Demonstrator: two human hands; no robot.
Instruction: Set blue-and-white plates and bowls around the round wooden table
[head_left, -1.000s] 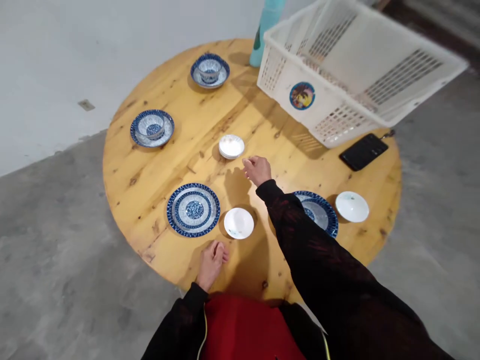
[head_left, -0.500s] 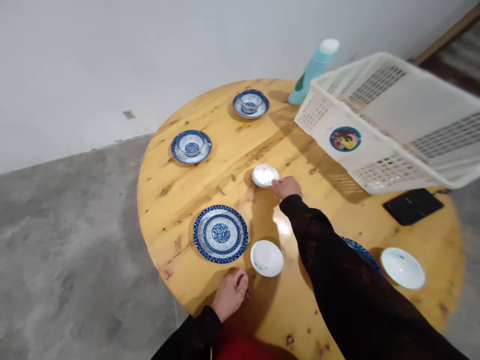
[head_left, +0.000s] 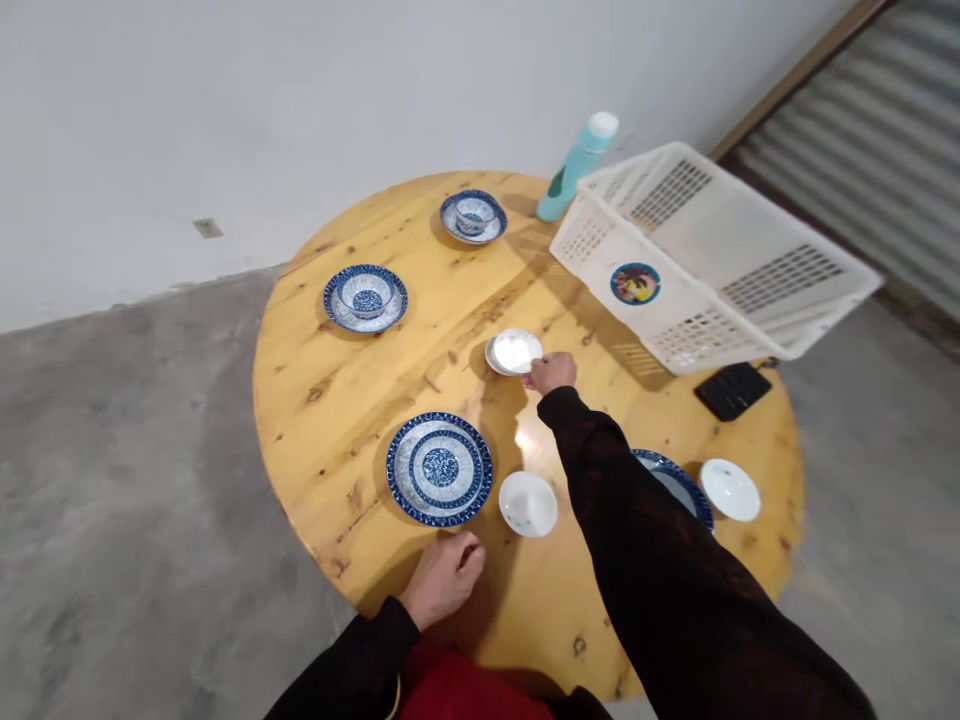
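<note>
Two plates [head_left: 332,312] hold bowls [head_left: 366,297]; right hand [head_left: 553,372] pinches a dish [head_left: 517,350], left hand [head_left: 444,580] apparently curled.

Saucers [head_left: 517,350] left of basket [head_left: 664,322], on table [head_left: 300,400]

Turquoise bottle [head_left: 574,175] (white-capped), black phone [head_left: 733,390], wall socket [head_left: 208,228].

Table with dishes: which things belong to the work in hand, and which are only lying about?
Probably in the work:
small white dishes, right hand at their edge
blue-patterned plates, two bearing small bowls
white bowls

Probably lying about:
phone
bottle
basket, though its role is unclear
</note>
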